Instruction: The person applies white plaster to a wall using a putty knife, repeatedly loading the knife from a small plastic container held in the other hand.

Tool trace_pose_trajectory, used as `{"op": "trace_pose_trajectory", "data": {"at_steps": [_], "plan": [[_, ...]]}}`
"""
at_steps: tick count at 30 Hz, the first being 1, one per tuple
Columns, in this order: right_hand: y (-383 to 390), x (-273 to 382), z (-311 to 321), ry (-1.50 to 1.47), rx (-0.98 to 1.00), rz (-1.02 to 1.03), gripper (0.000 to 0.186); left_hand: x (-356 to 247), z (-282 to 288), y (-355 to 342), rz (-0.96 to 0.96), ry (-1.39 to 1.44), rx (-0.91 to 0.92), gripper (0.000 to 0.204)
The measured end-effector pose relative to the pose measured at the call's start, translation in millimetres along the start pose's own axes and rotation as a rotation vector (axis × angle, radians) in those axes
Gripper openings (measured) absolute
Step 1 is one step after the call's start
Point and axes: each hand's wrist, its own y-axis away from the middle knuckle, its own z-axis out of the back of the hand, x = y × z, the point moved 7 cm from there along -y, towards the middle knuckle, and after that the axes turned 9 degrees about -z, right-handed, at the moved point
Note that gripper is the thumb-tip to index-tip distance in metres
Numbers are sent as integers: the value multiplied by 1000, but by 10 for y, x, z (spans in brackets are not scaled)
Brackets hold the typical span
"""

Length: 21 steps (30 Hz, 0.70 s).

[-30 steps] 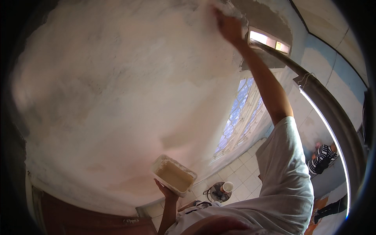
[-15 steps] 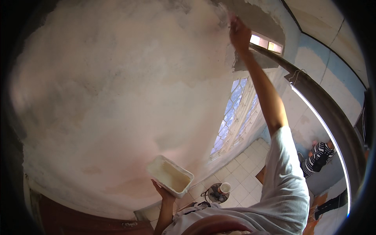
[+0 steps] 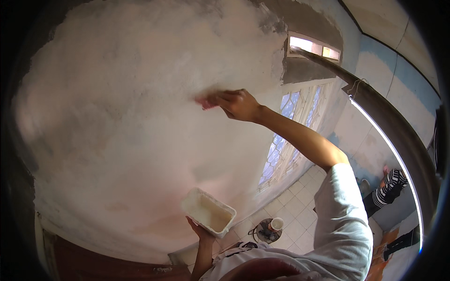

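My left hand (image 3: 203, 230) supports a white rectangular tub (image 3: 229, 210) low in front of the wall; its fingers curl around the near side. A pale, creamy paste coats the inside of the tub. With my right arm stretched out, my right hand (image 3: 238, 104) is at the middle of the plastered wall (image 3: 140, 140). Its fingers are closed on a small pinkish-red flat tool (image 3: 206, 103), which seems to touch the wall. Motion blur hides the tool's edge and exact kind. The wall is smeared with whitish filler, with grey patches near its upper right.
Right of the wall are a latticed window (image 3: 281, 136) and a small vent opening (image 3: 313, 47). A long dark beam (image 3: 375, 100) with a lit tube crosses the right side. Below, a round stool (image 3: 266, 232) bears a cup (image 3: 276, 224). Another person (image 3: 386, 192) is at the far right.
My right hand has swept from high near the vent opening down and left to the middle of the wall. The tub stays in my left hand, at nearly the same place.
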Motion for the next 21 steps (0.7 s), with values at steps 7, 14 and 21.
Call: {"op": "trace_pose_trajectory", "data": {"at_steps": [7, 14, 21], "plan": [[-1241, -1472, 1204, 139, -467, -404, 44, -57, -60, 133, -21, -56, -51, 79], [-1146, -1034, 150, 296, -335, -242, 52, -206, 143, 167, -127, -84, -138, 78], [-107, -118, 34, -13, -55, -21, 58, -234, 240, 44, -42, 20, 29, 79]]}}
